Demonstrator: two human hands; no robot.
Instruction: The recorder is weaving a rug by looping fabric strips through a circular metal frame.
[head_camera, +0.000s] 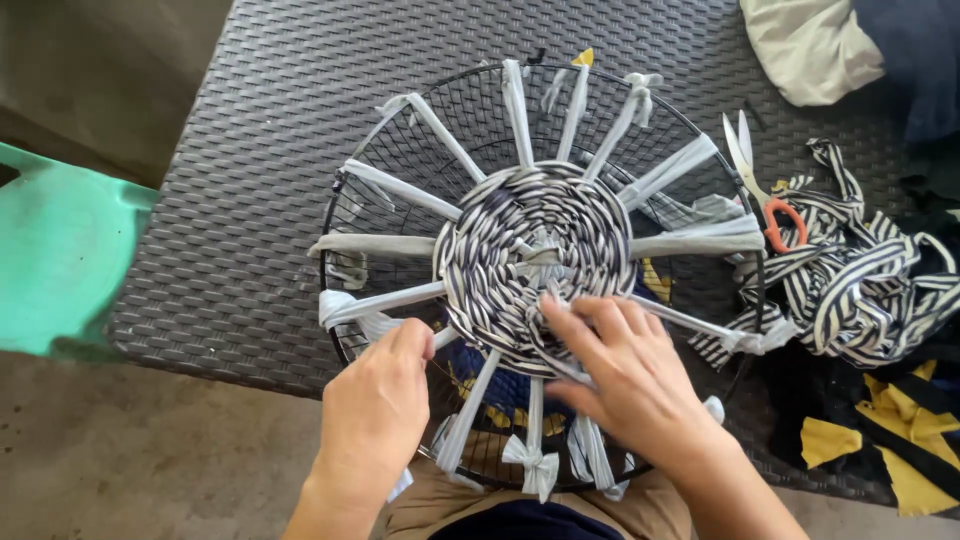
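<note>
A round black wire frame (345, 190) lies on a dark woven table (280, 110), strung with pale grey fabric spokes (400, 190) tied at the rim. A spiral disc woven from navy-and-white striped fabric (535, 255) fills its centre. My left hand (375, 405) pinches at the disc's lower left edge, close to a spoke. My right hand (625, 375) rests with spread fingers on the disc's lower right edge, pressing a striped strip (560, 365) against the weave.
A heap of striped fabric strips (860, 285) lies right of the frame, with orange-handled scissors (765, 195) on it. Yellow and black cloth (900, 430) sits at lower right, pale cloth (810, 45) at top right. A green plastic chair (60, 250) stands left.
</note>
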